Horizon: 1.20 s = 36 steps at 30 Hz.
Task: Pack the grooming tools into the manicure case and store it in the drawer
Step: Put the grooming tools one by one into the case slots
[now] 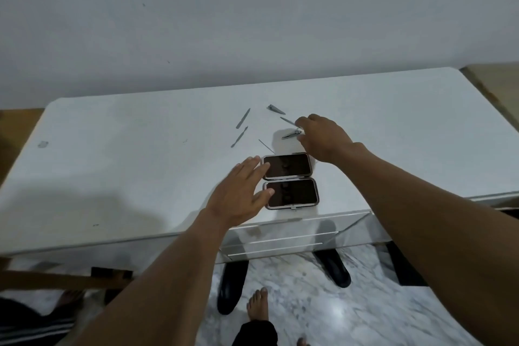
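Observation:
The manicure case (290,180) lies open near the front edge of the white table (140,149), showing two dark halves with metal rims. My left hand (238,194) rests flat with spread fingers against the case's left side. My right hand (320,137) is behind the case, with its fingers closed on a nail clipper (292,134) that is held just above the table. Loose metal tools lie behind: two thin files (243,118) (239,136), a small clipper (275,109), a slim tool (288,121) by my fingertips, and a thin needle-like pick (265,145).
A drawer front (280,236) with a mirrored face sits under the table edge below the case. Dark shoes (231,286) and bare feet stand on the marble floor. A wooden chair (56,278) is at lower left. A wall rises behind the table.

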Available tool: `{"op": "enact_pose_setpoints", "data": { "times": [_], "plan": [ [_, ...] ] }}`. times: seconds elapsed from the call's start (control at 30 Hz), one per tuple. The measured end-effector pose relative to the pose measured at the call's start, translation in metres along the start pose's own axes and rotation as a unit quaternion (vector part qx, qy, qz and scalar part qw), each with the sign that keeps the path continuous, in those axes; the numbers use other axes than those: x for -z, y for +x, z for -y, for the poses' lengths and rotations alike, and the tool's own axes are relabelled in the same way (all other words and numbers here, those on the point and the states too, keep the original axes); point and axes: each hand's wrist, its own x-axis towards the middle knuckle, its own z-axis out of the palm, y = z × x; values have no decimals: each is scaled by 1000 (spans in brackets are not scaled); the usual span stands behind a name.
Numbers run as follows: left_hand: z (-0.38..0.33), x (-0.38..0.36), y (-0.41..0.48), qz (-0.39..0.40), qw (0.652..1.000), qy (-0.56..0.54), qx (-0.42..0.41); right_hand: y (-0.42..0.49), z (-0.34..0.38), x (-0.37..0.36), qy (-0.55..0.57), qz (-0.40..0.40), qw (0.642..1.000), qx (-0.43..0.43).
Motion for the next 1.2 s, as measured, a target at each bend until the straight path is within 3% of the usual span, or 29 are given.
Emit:
{"op": "enact_pose_setpoints", "data": {
  "times": [0.17,0.6,1.07,1.2],
  "plan": [
    [5,-5,-2,-39,999,-21,-14,26,2,-10,-33,12,999,2],
    [10,-7,-1,-44,998,-24,-23,30,7,-17,-103,-15,995,5],
    [28,10,14,-14,1000,7,-3,-22,0,-9,72,-7,997,25],
    [13,-11,-1,5,999,35,41,-44,-12,-18,96,-28,995,7]
  ]
}}
